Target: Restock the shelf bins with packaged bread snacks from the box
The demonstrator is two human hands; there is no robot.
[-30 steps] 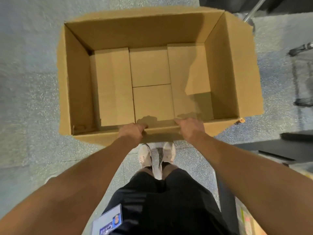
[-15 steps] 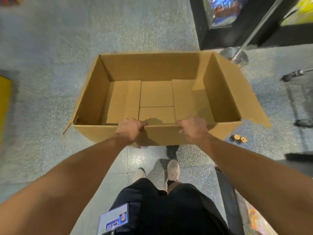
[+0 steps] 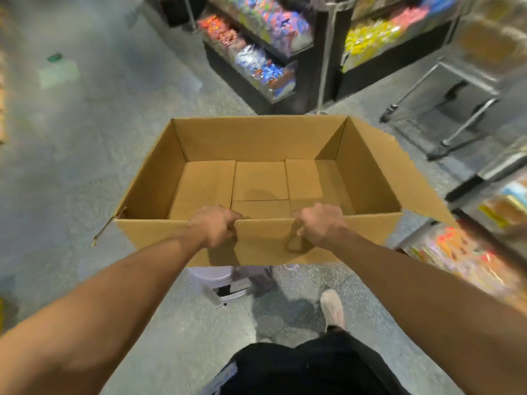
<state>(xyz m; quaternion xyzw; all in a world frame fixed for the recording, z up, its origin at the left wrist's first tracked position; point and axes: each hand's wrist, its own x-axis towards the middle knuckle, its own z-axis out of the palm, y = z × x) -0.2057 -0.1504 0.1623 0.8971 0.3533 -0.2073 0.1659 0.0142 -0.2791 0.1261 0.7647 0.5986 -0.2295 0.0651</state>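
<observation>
An open brown cardboard box (image 3: 265, 138) is held up in front of me, above the floor, and nothing lies inside it. My left hand (image 3: 214, 226) grips the box's near wall left of centre, fingers curled over the rim. My right hand (image 3: 319, 223) grips the same wall right of centre. One flap sticks out on the box's right side. Shelf bins (image 3: 262, 67) full of colourful packaged snacks stand ahead, beyond the box. More packaged goods (image 3: 467, 252) fill low shelves at the right.
A white step stool (image 3: 219, 283) stands on the grey floor under the box's near edge. A metal frame on legs (image 3: 445, 89) stands at the right rear, beside a black shelf unit with yellow packets (image 3: 373, 35). A green-capped bottle (image 3: 57, 69) lies far left.
The view has lifted from looking straight down to looking ahead along the aisle. The box has risen and moved forward with both hands on its near wall, and shelves have come into sight.
</observation>
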